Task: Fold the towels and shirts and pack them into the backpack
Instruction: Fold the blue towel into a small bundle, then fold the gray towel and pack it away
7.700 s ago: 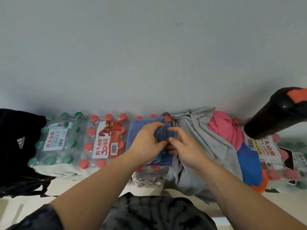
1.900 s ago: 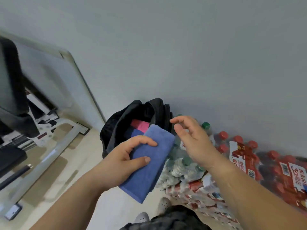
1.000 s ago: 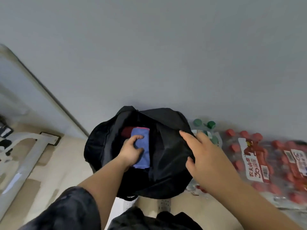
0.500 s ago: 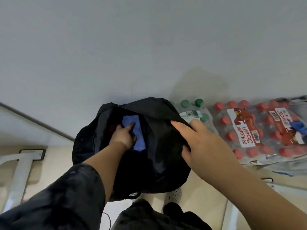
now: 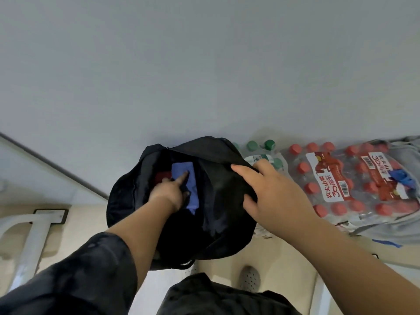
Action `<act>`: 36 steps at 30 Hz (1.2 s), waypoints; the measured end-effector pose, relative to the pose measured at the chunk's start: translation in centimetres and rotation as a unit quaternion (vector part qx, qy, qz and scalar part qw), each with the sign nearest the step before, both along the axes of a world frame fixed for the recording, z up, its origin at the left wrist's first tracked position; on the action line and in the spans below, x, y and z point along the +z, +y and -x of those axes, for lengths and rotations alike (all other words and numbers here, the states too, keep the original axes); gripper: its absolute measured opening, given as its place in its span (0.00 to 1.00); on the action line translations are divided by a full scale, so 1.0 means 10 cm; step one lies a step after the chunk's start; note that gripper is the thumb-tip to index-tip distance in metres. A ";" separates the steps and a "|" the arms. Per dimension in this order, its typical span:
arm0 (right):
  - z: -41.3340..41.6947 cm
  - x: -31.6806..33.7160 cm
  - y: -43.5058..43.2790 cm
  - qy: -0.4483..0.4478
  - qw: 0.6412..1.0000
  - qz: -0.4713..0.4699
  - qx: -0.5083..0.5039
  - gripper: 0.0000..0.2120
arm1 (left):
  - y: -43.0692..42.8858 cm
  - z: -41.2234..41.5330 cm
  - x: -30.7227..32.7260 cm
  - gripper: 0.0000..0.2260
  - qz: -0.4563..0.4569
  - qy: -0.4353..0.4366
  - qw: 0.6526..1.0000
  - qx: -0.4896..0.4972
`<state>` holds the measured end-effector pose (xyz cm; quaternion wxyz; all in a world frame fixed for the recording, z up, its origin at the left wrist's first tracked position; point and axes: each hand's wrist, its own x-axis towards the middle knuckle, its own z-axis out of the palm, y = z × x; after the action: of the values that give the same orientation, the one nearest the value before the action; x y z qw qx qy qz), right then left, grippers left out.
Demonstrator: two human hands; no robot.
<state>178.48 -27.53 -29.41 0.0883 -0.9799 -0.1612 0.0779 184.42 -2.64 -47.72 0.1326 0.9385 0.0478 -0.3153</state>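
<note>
The black backpack (image 5: 218, 214) stands open on the floor against the wall. A folded blue towel (image 5: 184, 172) lies inside it, next to a dark red folded item (image 5: 161, 176). My left hand (image 5: 170, 193) is deep in the opening, holding the blue towel's left side with the index finger stretched along its top. My right hand (image 5: 270, 192) grips the backpack's front flap, thumb under the fabric, and holds the opening wide. The bottom of the bag's inside is dark and hidden.
Shrink-wrapped packs of water bottles line the wall to the right, green-capped (image 5: 261, 151) then red-capped (image 5: 341, 185). A grey shirt (image 5: 404, 226) and a bit of blue cloth (image 5: 400, 178) lie over them at the far right. A white metal frame (image 5: 34, 235) stands at the left.
The folded blue towel went from my left hand in the air into the backpack. My right hand took hold of the flap. The view has swung slightly right.
</note>
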 end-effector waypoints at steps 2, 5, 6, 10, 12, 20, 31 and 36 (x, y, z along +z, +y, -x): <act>-0.01 -0.02 -0.06 0.003 0.999 -0.034 0.023 0.28 | -0.01 0.17 0.24 0.29 0.020 -0.068 0.997 0.011; -0.02 -0.06 -0.20 0.017 0.993 -0.086 0.075 0.29 | -0.07 0.53 0.62 0.26 0.068 -0.206 0.976 0.034; -0.02 -0.08 -0.26 0.021 0.990 -0.104 0.090 0.30 | -0.11 0.65 0.75 0.25 0.080 -0.255 0.963 0.034; 0.04 -0.12 -0.59 0.026 0.971 -0.195 0.137 0.30 | -0.49 0.97 1.41 0.21 0.101 -0.428 0.897 0.038; 0.09 -0.13 -0.85 0.025 0.965 -0.218 0.144 0.30 | -0.81 1.06 1.77 0.20 0.115 -0.483 0.867 0.040; 0.19 -0.27 -2.54 0.017 0.987 -0.144 0.069 0.32 | -2.61 1.06 2.26 0.25 0.160 -0.444 0.881 -0.033; 0.42 -0.48 -4.54 0.046 0.981 -0.047 -0.181 0.31 | -4.55 0.45 1.60 0.27 0.170 -0.271 0.928 -0.193; 0.30 -0.52 -5.01 0.078 0.967 -0.012 -0.243 0.31 | -5.14 0.09 1.37 0.30 0.164 -0.223 0.924 -0.265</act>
<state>175.43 -77.59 -34.61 0.1290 -0.9793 0.0880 0.1288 183.50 -54.05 -34.06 0.2032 0.9280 -0.2860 -0.1254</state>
